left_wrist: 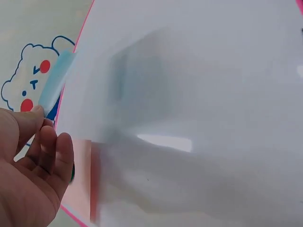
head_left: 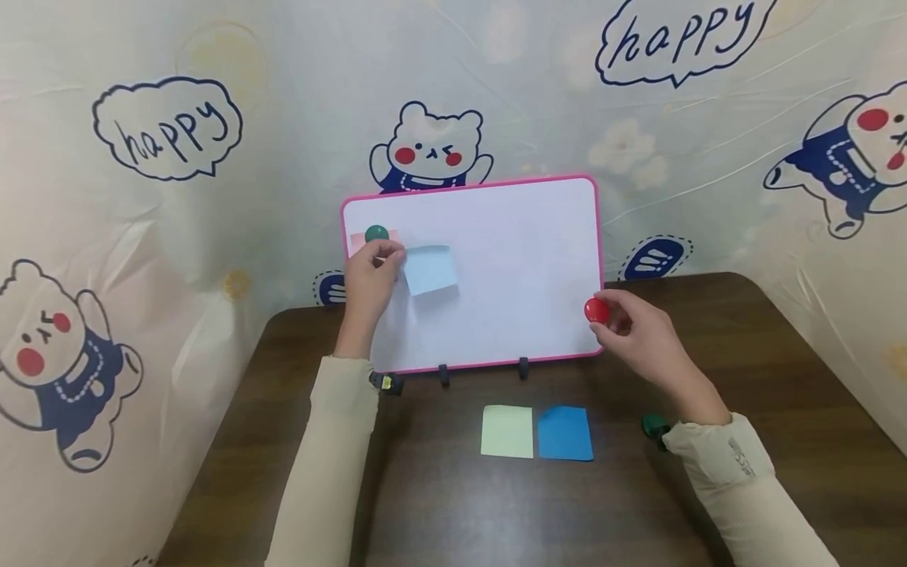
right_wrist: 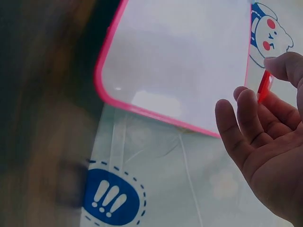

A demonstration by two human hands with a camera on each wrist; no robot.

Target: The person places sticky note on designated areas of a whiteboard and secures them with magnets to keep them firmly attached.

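Here's the left hand (head_left: 372, 283) at the upper left of the whiteboard (head_left: 517, 276), thumb and index finger pinching the light blue note (head_left: 431, 270) by its edge. From the head camera, the note spreads out to the right of those fingers, its face in full sight against the white surface. Over to the left wrist, and it's another picture: the sheet shows as a narrow slanted strip, gripped at one end, with the remaining fingers loosely bent beside it. That camera also uncovers more of the pink note (left_wrist: 78, 182), mostly masked by the hand from above, where the green magnet (head_left: 377, 232) tops it.

And on the other side, the right hand (head_left: 641, 335) has the red magnet (head_left: 596, 310) between thumb and fingertips, by the board's lower right corner in the head view. There it's a round face; the right wrist camera catches it edge-on, a thin red sliver under the thumb.

Only the head view gives us the worktop (head_left: 439, 504) in front: a pale green note (head_left: 507, 431) and, just beside it, a darker blue note (head_left: 565, 433), apart from both hands.
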